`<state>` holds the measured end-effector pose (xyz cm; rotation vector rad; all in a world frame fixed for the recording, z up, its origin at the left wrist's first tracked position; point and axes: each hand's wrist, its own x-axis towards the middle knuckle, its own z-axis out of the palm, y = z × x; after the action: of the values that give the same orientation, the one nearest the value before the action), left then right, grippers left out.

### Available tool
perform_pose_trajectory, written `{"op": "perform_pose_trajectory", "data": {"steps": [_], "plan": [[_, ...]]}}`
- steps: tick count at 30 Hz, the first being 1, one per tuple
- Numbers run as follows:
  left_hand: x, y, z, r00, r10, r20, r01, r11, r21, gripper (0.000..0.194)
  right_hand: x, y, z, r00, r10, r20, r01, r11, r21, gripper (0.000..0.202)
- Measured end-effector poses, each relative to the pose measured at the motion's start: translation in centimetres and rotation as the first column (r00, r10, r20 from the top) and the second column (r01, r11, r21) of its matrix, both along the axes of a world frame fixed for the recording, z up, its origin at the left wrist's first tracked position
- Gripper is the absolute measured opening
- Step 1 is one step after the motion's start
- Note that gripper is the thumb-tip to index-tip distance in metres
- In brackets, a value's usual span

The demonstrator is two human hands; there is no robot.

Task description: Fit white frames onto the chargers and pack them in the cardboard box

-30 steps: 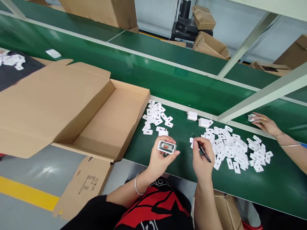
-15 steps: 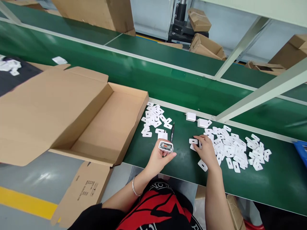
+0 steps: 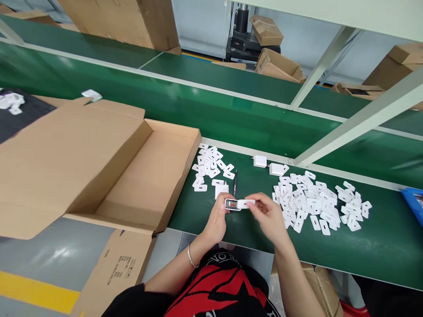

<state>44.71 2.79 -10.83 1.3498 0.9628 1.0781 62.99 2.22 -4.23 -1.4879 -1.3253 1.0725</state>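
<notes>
My left hand (image 3: pixel 216 220) is closed round a white charger housing (image 3: pixel 232 204), whose open end faces up and shows parts inside. Between the thumb and fingers of my right hand (image 3: pixel 268 215) is a small white cover plate (image 3: pixel 245 203) with a slot. The plate's left end is at the housing's open end; whether they touch I cannot tell. Behind my left hand a white charger (image 3: pixel 221 190) lies on the green bench, with a black pen-like tool (image 3: pixel 235 184) beside it. A big pile of slotted white cover plates (image 3: pixel 309 200) spreads to the right of my right hand.
A smaller pile of cover plates (image 3: pixel 209 164) lies at the left, next to an open cardboard box (image 3: pixel 180 176). Two white chargers (image 3: pixel 260 161) stand near the bench's back rail. A slanted metal post (image 3: pixel 350 121) rises behind the plates. A blue bin (image 3: pixel 413 198) is at the right edge.
My right hand has picked up a cover plate from the pile's left side and brought it left to the housing. My left hand has turned the housing slightly.
</notes>
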Motion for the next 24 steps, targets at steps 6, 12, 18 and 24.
{"op": "perform_pose_trajectory", "data": {"steps": [6,12,18,24], "plan": [[0.1,0.0,0.5,0.993,0.071,-0.094,-0.044,0.964,0.262,0.042,-4.3,-1.2,0.0,0.967,-0.085,-0.239,0.08,0.996,-0.032,0.023],[-0.1,0.0,0.6,0.993,0.095,-0.07,-0.061,0.924,0.377,0.028,-3.9,-1.3,-0.4,0.965,-0.117,-0.236,0.107,0.993,-0.056,0.037],[-0.1,-0.5,1.3,0.999,0.044,0.021,-0.048,0.938,0.344,0.03,-4.3,-1.7,-1.4,0.906,0.099,-0.411,-0.155,0.983,-0.104,0.043],[-0.9,0.0,1.6,0.988,-0.089,-0.125,0.113,0.974,0.198,0.047,-3.7,-2.2,-3.4,0.95,0.023,-0.313,-0.024,1.0,0.001,0.043]]}}
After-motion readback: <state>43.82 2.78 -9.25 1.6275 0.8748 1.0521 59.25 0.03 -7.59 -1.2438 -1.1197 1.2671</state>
